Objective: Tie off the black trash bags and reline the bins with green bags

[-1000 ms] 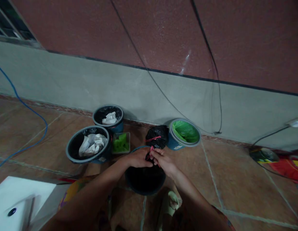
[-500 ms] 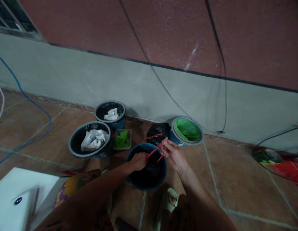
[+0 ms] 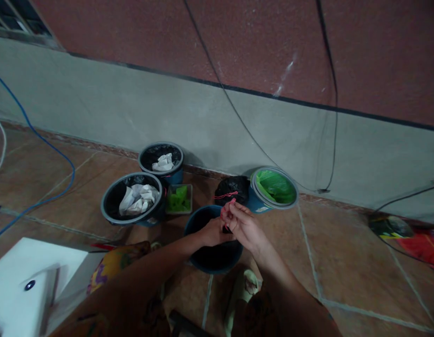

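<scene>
Both hands meet over the far rim of a dark blue bin (image 3: 192, 220) on the floor in front of me. My right hand (image 3: 244, 228) pinches a thin pink drawstring (image 3: 222, 213), whose end sticks up at the fingertips. Close against it, my left hand (image 3: 214, 232) is closed around the lower part of the same string; its fingertips are partly hidden. A small dark patch shows between the hands, and I cannot tell what it is. Just beyond them a tied black trash bag (image 3: 234, 186) with a pink string rests on the floor.
Two bins with black liners (image 3: 106, 206) (image 3: 144, 149) hold white paper at left. Beside them is a clear tray (image 3: 191, 196) of green pieces. Nested bins (image 3: 257, 199) with a green liner stand by the wall. A white box-like object (image 3: 24, 262) is at lower left; a blue hose (image 3: 70, 164) crosses the floor.
My hands have come together, and the stretched pink drawstring is now bunched between them. The left hand has moved right and turned. The view has shifted slightly.
</scene>
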